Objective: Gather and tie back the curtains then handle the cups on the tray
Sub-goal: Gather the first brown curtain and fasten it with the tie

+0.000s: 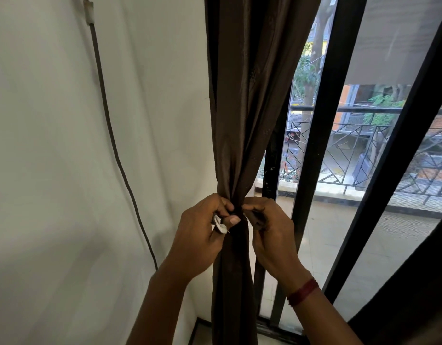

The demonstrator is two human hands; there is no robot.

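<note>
Brown curtain (247, 108) gathered just left of window frame (322, 145); left hand (202, 235) and right hand (272, 235), fingers (254, 207) curled, pinch tie-back ends (220, 226) at its waist; knot apparently unfinished, cups and tray unseen.

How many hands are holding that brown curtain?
2. The left hand grips the curtain at its gathered waist on the wall side; the right hand pinches it on the window side.

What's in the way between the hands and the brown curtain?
Nothing visible. Both the left hand and the right hand already grip the curtain at its pinched middle.
</note>
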